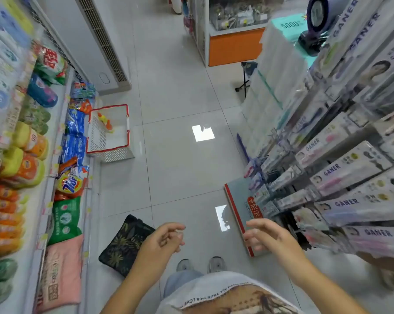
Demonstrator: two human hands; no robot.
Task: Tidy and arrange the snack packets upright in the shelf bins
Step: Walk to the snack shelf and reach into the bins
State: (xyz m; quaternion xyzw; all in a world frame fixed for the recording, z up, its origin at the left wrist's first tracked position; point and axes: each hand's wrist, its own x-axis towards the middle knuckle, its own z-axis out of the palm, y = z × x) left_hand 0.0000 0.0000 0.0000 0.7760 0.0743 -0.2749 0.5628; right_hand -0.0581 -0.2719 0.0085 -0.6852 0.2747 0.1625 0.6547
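- Step in hand: judged to be an approach between placements. No packet is held, and the body faces down the aisle.
- The left hand (166,237), at 6 o'clock, is held out with loosely curled fingers; nothing is grasped.
- The right hand (267,237), at 5 o'clock, is held out with relaxed, spread fingers; nothing is grasped.
- The packets (72,180) are located on the shelf (94,193) at 9 o'clock. Some stand upright and some lean or overlap. Whether they are snacks cannot be told, as the print is blurred. No separate bins can be made out.
- Next move: a turn toward 9 o'clock is probably required, then a grip near the top of a leaning packet so that it can be stood on its base.
- Materials: the packets are glossy, soft, pillow-shaped film bags, so they are likely to slump.
- A rigid white mesh basket (96,137) with a red rim stands on the floor at 10 o'clock.
- The floor (180,109) is of smooth, reflective tiles.
- Flat, hard blister packs (349,168) hang at 3 o'clock.
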